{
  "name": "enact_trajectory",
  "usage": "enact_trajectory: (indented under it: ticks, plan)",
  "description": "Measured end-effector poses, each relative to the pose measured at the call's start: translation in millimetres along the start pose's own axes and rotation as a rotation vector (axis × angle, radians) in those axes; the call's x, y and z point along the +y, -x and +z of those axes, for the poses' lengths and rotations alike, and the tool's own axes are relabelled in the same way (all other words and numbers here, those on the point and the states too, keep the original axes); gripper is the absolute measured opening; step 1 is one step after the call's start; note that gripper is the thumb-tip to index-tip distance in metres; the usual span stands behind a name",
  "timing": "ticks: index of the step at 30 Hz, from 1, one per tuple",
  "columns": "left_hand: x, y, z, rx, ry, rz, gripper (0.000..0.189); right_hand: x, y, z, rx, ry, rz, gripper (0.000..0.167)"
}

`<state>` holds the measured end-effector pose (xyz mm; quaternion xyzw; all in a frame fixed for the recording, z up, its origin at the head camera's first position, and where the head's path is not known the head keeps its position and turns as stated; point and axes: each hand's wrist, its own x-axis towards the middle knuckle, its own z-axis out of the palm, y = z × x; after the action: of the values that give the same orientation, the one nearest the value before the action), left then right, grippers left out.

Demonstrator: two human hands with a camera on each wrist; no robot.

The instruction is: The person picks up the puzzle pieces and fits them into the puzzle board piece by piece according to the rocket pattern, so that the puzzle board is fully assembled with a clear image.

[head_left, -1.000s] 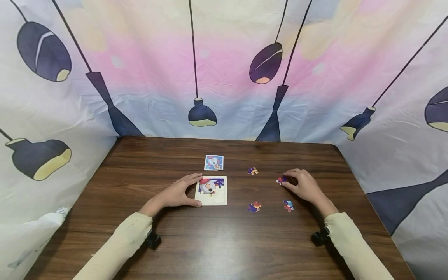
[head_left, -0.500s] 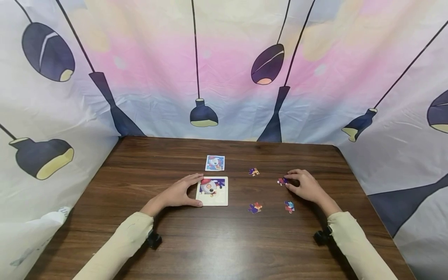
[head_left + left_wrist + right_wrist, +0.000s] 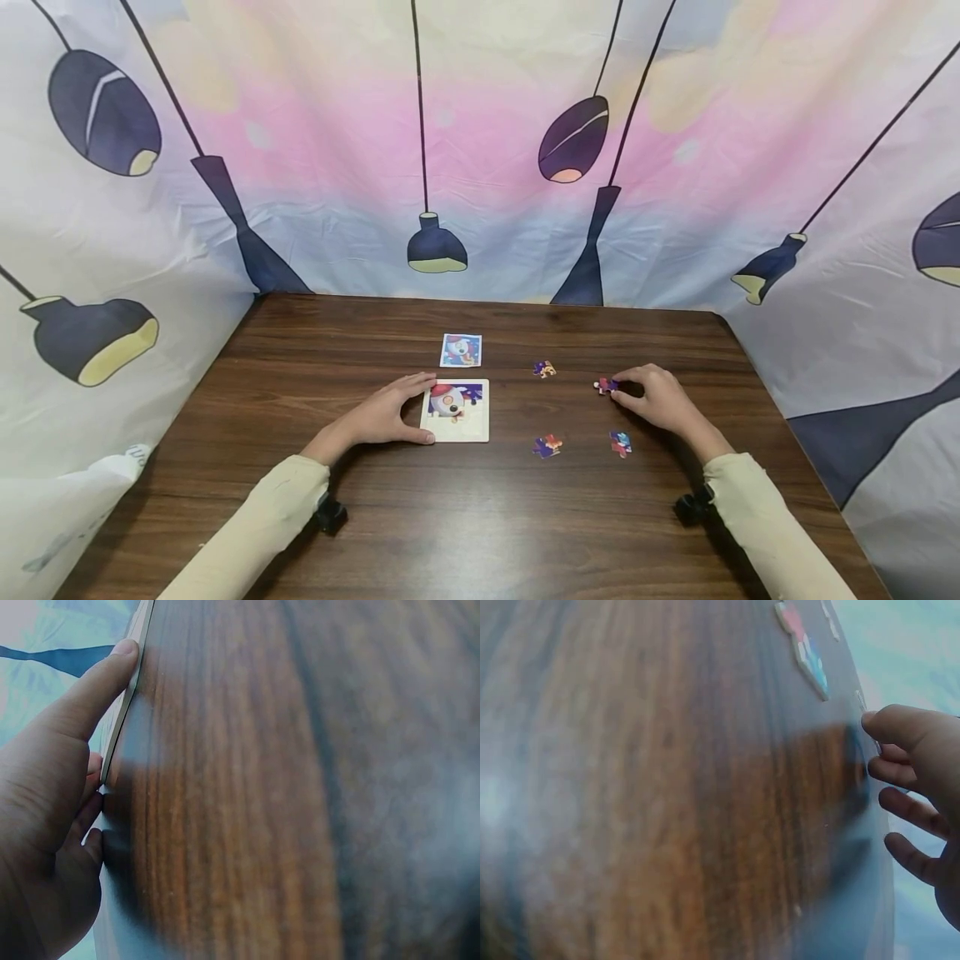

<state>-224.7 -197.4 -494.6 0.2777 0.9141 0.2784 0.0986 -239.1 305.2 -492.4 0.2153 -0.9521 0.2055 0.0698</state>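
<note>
Currently, the left hand [image 3: 381,414] grips the puzzle tray [image 3: 471,427] along its left side; the right hand [image 3: 660,397] pinches a puzzle piece [image 3: 603,386].

We see a brown wood-grain table [image 3: 480,517] | on it we find a cream puzzle tray [image 3: 461,429] | just beyond the tray, a picture card [image 3: 461,350] | right of the tray and slightly beyond it, a purple-and-yellow puzzle piece [image 3: 543,368] | right of its near edge, a purple-and-orange piece [image 3: 547,447] | farther right of the tray, a blue-and-red piece [image 3: 620,443]
</note>
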Motion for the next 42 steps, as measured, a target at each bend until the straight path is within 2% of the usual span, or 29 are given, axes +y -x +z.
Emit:
enact_trajectory:
  ticks: [4,8,20,31,42]
  plan:
    - [-0.8,0.3,0.2,-0.002,0.005,-0.005,0.106,-3.8,-2.0,-2.2,0.018,-0.015,0.000,0.032]
    - [0.2,1.3,-0.5,-0.004,0.012,-0.002,0.106,-12.7,-3.9,-3.4,0.058,-0.036,-0.035,0.032]
    - [1.0,1.0,-0.5,0.000,0.007,0.012,0.105,-56.1,-15.7,4.7,0.145,-0.109,-0.133,0.031]
    - [1.8,1.7,-0.3,0.002,0.008,0.013,0.105,-91.5,-32.9,16.6,0.122,-0.135,-0.186,0.033]
    - [2.8,1.4,-0.9,-0.002,0.010,0.006,0.104,-121.2,-49.2,38.0,0.088,-0.130,-0.233,0.031]
